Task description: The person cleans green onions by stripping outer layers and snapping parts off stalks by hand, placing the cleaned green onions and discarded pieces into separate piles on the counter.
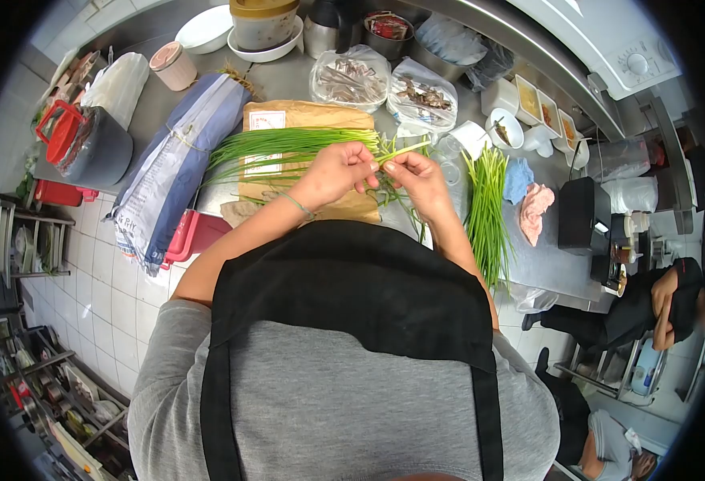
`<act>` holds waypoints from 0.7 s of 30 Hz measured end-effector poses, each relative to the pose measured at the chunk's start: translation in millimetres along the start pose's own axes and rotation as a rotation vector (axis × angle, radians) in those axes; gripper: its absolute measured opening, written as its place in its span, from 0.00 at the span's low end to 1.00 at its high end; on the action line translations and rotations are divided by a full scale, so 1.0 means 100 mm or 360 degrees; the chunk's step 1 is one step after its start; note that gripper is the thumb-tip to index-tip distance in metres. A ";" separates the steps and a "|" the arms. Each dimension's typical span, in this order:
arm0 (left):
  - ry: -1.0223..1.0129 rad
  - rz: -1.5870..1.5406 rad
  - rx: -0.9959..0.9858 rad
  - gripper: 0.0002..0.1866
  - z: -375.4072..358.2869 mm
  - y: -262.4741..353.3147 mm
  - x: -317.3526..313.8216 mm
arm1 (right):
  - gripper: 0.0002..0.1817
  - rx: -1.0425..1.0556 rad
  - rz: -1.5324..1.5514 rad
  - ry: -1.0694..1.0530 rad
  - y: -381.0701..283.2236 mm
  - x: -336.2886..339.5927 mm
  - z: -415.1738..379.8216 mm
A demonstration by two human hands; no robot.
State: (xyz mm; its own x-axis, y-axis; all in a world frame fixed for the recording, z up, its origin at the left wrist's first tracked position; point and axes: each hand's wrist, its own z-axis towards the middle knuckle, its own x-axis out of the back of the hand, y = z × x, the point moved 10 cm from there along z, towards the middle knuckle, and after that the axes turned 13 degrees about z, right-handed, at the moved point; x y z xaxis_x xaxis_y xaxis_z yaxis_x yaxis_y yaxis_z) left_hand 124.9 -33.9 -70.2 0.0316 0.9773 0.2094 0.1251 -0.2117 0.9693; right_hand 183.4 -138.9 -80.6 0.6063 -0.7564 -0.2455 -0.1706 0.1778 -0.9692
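Just above the steel counter, my left hand point(340, 174) and my right hand point(417, 180) meet fingertip to fingertip. Both pinch a few pale green chive stalks point(405, 151), whose ends point to the right. A long bunch of green chives point(288, 147) lies under and beyond my left hand, across flattened brown paper point(308, 116). Loose trimmings point(390, 195) are scattered below the fingers. To the right of my right hand rests another bunch of chives point(489, 212), lying lengthwise toward the counter's near edge.
A long blue-and-white wrapped bundle point(180, 160) lies at left. Two plastic-lined containers point(350, 78) stand behind the paper. Blue point(518, 179) and pink cloths point(536, 212) lie at right, near a black box point(583, 215). A person in black point(637, 313) is at far right.
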 end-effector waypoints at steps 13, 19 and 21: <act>0.0002 0.0036 -0.0060 0.04 0.05 -0.02 -0.05 | 0.05 -0.0128 -0.0030 0.0145 -0.03 0.10 -0.05; 0.0136 0.0074 -0.0108 0.04 0.06 0.07 0.06 | 0.07 0.0181 -0.0380 -0.0004 -0.19 0.07 -0.03; 0.0063 0.0085 -0.0072 0.04 0.05 0.07 0.02 | 0.07 0.0014 -0.0067 0.0071 -0.16 0.09 -0.04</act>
State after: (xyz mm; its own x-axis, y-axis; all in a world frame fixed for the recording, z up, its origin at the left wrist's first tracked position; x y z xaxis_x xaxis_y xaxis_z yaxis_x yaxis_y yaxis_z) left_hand 130.8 -33.3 -63.8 -0.0021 0.9643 0.2648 0.0792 -0.2638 0.9613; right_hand 188.3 -150.9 -67.4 0.5775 -0.7906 -0.2035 -0.1386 0.1507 -0.9788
